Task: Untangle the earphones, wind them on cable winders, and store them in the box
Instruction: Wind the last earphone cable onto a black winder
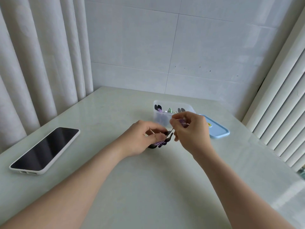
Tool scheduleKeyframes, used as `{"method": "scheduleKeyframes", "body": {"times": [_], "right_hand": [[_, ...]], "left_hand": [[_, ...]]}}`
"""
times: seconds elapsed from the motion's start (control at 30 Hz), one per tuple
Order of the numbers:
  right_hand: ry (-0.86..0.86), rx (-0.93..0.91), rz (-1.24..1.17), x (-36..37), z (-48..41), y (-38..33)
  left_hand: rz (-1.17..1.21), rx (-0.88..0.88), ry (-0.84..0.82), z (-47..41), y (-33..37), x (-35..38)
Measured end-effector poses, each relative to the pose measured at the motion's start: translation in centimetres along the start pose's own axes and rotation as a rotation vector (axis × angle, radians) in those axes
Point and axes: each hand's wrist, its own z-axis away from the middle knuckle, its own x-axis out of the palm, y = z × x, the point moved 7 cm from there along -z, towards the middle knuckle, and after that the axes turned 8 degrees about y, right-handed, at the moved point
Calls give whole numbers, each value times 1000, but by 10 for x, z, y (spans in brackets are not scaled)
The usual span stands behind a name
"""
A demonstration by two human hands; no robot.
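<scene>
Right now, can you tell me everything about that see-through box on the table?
The box is cloudy clear plastic, rectangular with rounded corners, standing upright and open on the pale table. Dark cable winders with purple and green earphones poke above its rim. A blue lid lies flat to its right. The right hand hides part of its front wall.

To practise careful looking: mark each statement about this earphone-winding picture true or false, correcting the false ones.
1. The phone lies screen-up left of the hands. True.
2. The blue lid covers the clear box. False: it lies on the table beside the box.
3. The left hand grips a dark cable winder with purple cable on it. True.
4. The box is empty. False: winders stand in it.
5. The right hand lies flat on the table. False: it pinches the purple cable.
</scene>
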Motion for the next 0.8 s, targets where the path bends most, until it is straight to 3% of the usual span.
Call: {"method": "scheduleKeyframes", "body": {"times": [0.1, 0.2, 0.4, 0.6, 0.8], "right_hand": [[-31, 95, -145, -1, -1, 6], [-85, 237, -284, 4, 0, 14], [-328, 550, -510, 41, 26, 19], [-343, 431, -420, 49, 32, 12], [-290, 284, -339, 42, 29, 1]], "left_hand": [[85, -5, -1, -1, 2, 3], [315, -44, 108, -1, 8, -4], [508, -218, 258, -1, -6, -10], [819, -337, 292, -1, -10, -7], [906, -386, 370, -1, -15, -14]]}}
